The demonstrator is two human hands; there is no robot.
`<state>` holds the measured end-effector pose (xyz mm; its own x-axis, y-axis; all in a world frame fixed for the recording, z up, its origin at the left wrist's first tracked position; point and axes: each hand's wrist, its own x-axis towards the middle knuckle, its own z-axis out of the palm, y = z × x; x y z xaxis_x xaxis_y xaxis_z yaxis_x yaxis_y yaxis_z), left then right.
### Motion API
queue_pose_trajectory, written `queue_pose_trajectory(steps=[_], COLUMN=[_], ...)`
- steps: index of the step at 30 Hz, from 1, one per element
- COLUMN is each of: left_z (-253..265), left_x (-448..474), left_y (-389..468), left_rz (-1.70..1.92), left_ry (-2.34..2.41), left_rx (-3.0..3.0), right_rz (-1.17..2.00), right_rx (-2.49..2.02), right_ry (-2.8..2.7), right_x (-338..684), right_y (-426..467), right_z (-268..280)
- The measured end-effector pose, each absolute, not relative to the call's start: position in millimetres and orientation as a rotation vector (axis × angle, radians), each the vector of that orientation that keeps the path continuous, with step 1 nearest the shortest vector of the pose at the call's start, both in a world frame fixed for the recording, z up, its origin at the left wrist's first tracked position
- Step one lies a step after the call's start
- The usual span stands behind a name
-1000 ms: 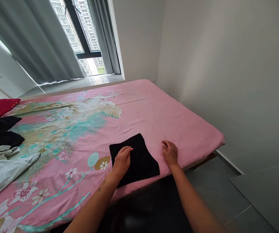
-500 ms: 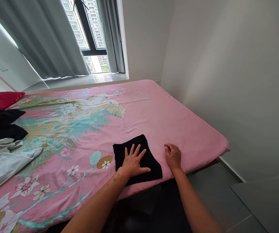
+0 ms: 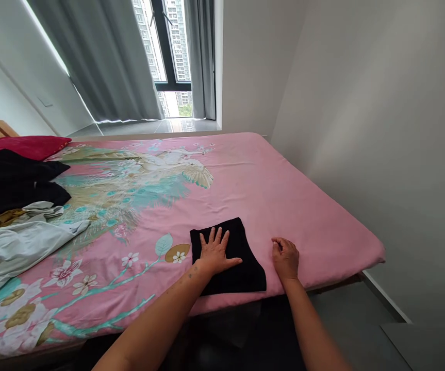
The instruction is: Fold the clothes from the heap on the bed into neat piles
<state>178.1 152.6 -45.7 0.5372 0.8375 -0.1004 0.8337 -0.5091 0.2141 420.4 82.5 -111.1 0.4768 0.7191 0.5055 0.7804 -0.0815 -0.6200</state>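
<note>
A black folded garment [image 3: 245,268] lies flat near the front edge of the bed; its exact kind does not show. My left hand [image 3: 215,253] rests palm down on it with the fingers spread, covering part of its left side. Just to the right of the cloth, my right hand [image 3: 286,257] sits on the pink bedsheet [image 3: 253,180]. Its fingers are curled in, and nothing shows between them.
Black clothes [image 3: 17,178] and pale grey clothes [image 3: 25,245] are heaped on the bed's left side, by a red pillow [image 3: 32,147]. A wall [image 3: 346,129] runs along the right. Grey curtains [image 3: 106,62] hang at the window behind the bed.
The camera has turned left, so the scene sits further right and more of the clothes heap shows. The left hand's fingers are slightly closer together; it stays on the cloth.
</note>
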Motion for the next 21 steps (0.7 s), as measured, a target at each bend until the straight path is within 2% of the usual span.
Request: queue_pose_trajectory(steps=[5, 13, 21], left_z=[-37, -40, -60], left_x=[159, 146, 98], left_y=[153, 154, 96], left_rz=[0.159, 0.074, 0.405], left_ry=[1.517, 1.548, 1.857], left_rx=[2.533, 2.437, 2.305], right_rz=[-0.09, -0.104, -0.107], right_rx=[-1.822, -1.837, -1.83], right_ry=[-1.28, -1.289, -1.302], right_x=[419, 419, 421], right_y=[81, 79, 78], right_z=[-111, -112, -115])
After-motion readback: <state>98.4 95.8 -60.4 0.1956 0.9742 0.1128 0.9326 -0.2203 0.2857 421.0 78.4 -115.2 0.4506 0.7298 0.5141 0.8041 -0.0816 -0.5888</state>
